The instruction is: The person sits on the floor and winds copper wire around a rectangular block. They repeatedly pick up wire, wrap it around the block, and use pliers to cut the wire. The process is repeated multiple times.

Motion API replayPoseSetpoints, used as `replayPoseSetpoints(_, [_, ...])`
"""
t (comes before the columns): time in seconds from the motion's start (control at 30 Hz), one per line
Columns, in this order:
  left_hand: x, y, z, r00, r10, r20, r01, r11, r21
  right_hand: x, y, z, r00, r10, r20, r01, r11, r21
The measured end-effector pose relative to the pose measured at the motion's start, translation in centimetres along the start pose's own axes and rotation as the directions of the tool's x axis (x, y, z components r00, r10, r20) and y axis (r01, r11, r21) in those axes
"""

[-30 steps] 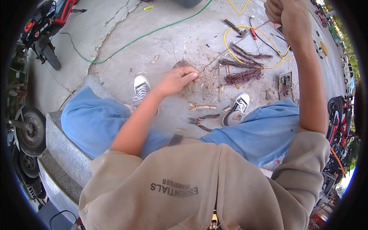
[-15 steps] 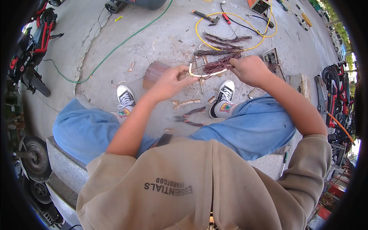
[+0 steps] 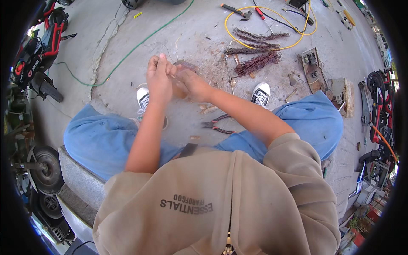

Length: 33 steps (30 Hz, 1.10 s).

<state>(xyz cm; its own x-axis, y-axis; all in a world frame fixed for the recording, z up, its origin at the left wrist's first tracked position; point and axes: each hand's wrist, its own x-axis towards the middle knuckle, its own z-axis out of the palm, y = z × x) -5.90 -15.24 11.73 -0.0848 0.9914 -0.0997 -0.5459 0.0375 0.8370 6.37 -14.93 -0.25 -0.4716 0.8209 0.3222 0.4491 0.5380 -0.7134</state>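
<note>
My left hand point(image 3: 160, 78) is raised in front of me, fingers curled and thumb up, closed on something too small or blurred to make out. Against its fingertips is my right hand point(image 3: 194, 85), reaching across and smeared by motion, so its grip is unclear. A reddish-brown block point(image 3: 187, 66) lies behind the hands, partly covered by them. Below them, pliers point(image 3: 216, 124) with dark red handles rest spread on the concrete. Bundles of thin reddish-brown wire point(image 3: 257, 63) lie to the right. The white curved strip cannot be clearly made out.
A hammer point(image 3: 238, 12), a red-handled screwdriver point(image 3: 260, 13) and a yellow hose point(image 3: 227, 26) lie beyond the wire. A green hose point(image 3: 127, 53) crosses the ground at left. Rusty metal parts point(image 3: 313, 68) lie right of my shoe point(image 3: 260, 93). Motorbikes point(image 3: 49, 38) stand at left.
My right hand has left the wire bundles and swung left to meet my left hand. My left hand has moved slightly left and up. The white strip no longer stretches between them.
</note>
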Motion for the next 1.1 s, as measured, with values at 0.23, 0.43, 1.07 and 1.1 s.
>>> replayPoseSetpoints(0.23, [-1.0, -0.4, 0.3, 1.0, 0.02, 0.01, -0.021, 0.989, 0.148, -0.3, -4.2, -1.7, 0.998, -0.024, -0.053, 0.008, 0.959, -0.283])
replayPoseSetpoints(0.43, [-1.9, -4.7, 4.1, 0.919, 0.337, 0.203, -0.39, 0.706, 0.591, -0.5, -2.7, -3.7, 0.861, 0.498, 0.099, -0.413, 0.573, 0.708])
replayPoseSetpoints(1.07, [-0.7, -4.7, 5.3, 0.925, 0.317, 0.211, -0.378, 0.702, 0.603, -1.8, -3.2, -2.2, 0.858, 0.441, -0.265, -0.292, 0.841, 0.455])
replayPoseSetpoints(1.1, [-0.4, -4.2, 5.5, 0.932, 0.254, 0.259, -0.363, 0.668, 0.65, -2.3, -2.3, -1.5, 0.849, 0.419, -0.321, -0.265, 0.864, 0.427])
